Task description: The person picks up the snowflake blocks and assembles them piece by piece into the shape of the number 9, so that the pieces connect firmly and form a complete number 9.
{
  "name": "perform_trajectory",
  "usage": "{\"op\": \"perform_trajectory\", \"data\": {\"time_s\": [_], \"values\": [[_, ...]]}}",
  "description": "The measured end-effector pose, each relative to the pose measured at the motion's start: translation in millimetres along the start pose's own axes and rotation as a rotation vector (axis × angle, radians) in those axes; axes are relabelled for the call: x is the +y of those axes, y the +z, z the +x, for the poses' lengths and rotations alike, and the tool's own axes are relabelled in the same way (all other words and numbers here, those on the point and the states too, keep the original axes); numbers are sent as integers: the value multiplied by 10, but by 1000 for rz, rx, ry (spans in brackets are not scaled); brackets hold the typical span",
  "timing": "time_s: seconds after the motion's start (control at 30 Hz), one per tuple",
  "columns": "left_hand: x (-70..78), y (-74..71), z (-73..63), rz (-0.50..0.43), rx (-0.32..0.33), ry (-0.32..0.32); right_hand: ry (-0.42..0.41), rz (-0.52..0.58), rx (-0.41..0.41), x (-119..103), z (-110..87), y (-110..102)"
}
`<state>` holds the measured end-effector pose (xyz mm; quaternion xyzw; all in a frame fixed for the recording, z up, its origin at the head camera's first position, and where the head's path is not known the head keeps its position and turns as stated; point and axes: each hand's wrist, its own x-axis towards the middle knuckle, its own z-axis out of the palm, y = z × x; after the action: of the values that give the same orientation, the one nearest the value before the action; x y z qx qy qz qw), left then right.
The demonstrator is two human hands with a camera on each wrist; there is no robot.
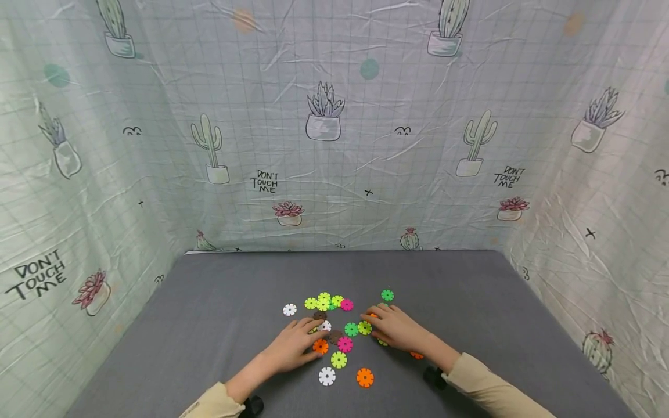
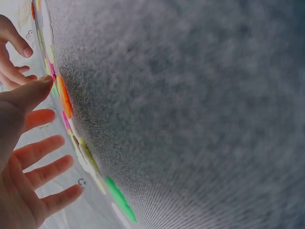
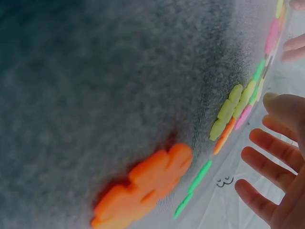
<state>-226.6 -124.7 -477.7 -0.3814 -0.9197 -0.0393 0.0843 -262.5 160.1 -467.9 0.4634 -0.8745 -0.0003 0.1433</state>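
Slotted plastic discs in several colours lie scattered over the grey table. In the head view my left hand (image 1: 292,346) is over the left side of the group, its fingers beside a white disc (image 1: 325,326) and an orange disc (image 1: 320,346). My right hand (image 1: 399,328) hovers at the right side, fingertips near a yellow-green disc (image 1: 364,328), and hides part of some discs beneath it. Both wrist views show spread, fairly straight fingers (image 2: 45,145) with nothing gripped. A large orange disc (image 3: 145,186) lies close to the right wrist camera.
Nearer the front lie a white disc (image 1: 327,376), an orange disc (image 1: 365,377) and a yellow-green disc (image 1: 338,360). At the back, yellow-green discs (image 1: 323,304) cluster beside a pink disc (image 1: 347,305). A cactus-printed curtain (image 1: 334,203) surrounds the grey table (image 1: 235,284).
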Motion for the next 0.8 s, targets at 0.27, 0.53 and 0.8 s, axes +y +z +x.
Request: {"op": "perform_trajectory", "data": {"time_s": [0.27, 0.53, 0.8], "values": [[-15, 70, 39, 51, 66, 56, 30, -8, -38, -10, 64, 42], [-5, 66, 57, 91, 91, 74, 36, -11, -61, -16, 97, 60], [33, 16, 83, 99, 38, 36, -4, -20, -44, -19, 119, 97]]}}
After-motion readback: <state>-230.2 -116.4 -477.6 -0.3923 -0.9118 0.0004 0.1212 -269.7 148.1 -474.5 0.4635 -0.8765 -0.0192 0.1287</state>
